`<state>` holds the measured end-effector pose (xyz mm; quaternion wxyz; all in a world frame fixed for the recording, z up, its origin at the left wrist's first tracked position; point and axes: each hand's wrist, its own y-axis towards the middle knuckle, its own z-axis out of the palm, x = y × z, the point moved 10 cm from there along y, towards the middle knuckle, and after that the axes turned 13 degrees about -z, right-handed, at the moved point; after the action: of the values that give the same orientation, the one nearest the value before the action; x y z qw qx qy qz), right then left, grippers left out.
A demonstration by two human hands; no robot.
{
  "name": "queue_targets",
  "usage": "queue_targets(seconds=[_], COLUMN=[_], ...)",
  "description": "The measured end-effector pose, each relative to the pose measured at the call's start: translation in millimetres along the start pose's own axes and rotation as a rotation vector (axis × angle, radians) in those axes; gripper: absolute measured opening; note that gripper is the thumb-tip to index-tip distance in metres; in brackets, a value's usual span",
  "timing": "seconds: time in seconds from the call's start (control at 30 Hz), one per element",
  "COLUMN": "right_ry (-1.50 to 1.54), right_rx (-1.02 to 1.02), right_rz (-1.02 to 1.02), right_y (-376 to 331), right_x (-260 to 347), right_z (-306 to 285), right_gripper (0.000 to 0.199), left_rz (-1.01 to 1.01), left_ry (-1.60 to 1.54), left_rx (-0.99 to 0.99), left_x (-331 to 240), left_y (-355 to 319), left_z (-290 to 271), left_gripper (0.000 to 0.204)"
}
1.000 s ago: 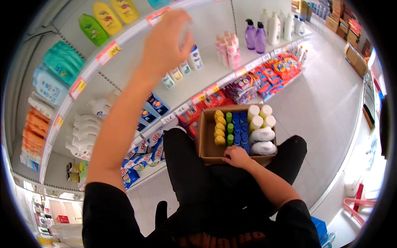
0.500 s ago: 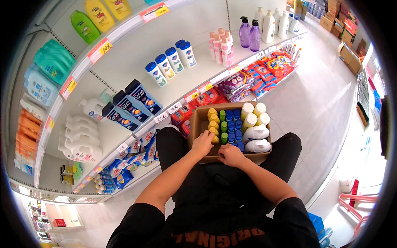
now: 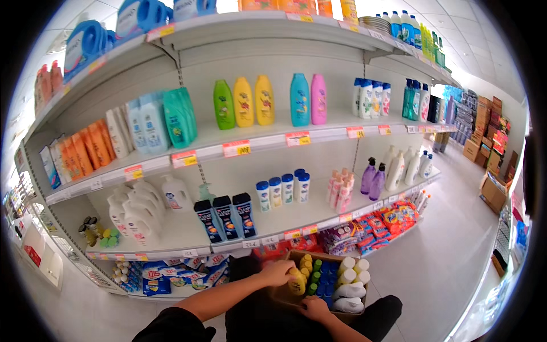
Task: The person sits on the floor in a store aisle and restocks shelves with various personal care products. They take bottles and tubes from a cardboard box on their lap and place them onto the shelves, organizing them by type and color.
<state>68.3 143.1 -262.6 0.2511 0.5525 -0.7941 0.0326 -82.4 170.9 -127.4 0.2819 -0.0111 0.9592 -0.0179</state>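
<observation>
A brown cardboard box rests on my lap at the bottom centre. It holds yellow bottles, green-capped ones, blue ones and white bottles. My left hand reaches into the box's left side and its fingers close around a yellow bottle. My right hand grips the box's near edge, next to the white bottles.
Store shelving fills the view ahead. White bottles with blue caps, dark blue bottles and pink bottles stand on the shelf just above the box. Coloured shampoo bottles sit higher. Stacked cartons line the aisle on the right.
My left hand came down from the shelf into the box and closed on a yellow bottle. The view tilted up toward the shelves. My right hand stayed on the box.
</observation>
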Motion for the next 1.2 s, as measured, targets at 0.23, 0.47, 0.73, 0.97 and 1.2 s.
queue_targets(seconds=[0.23, 0.47, 0.73, 0.97, 1.2], right_ry=[0.01, -0.014, 0.004, 0.008, 0.035], right_rx=[0.024, 0.008, -0.024, -0.013, -0.011], right_rz=[0.03, 0.016, -0.019, 0.033, 0.048], right_y=[-4.3, -3.3, -3.1, -4.3, -2.7], right_x=[0.9, 2.0, 6.2, 7.0, 9.1], right_z=[-1.2, -3.6, -7.1, -10.3, -13.7], right_gripper=[0.026, 0.027, 0.023, 0.022, 0.023], left_rz=[0.061, 0.452, 0.214, 0.1, -0.027], left_ry=[-0.532, -0.477, -0.078, -0.077, -0.057], left_rx=[-0.398, -1.006, -1.077, -1.153, -1.031], left_x=[-91.9, -177.5, -157.6, -112.6, -91.3], left_y=[-31.2, -68.6, 9.8, 47.9, 63.4], left_z=[-263.1, -464.1, -518.4, -540.2, -523.2], left_gripper=[0.036, 0.033, 0.037, 0.036, 0.055])
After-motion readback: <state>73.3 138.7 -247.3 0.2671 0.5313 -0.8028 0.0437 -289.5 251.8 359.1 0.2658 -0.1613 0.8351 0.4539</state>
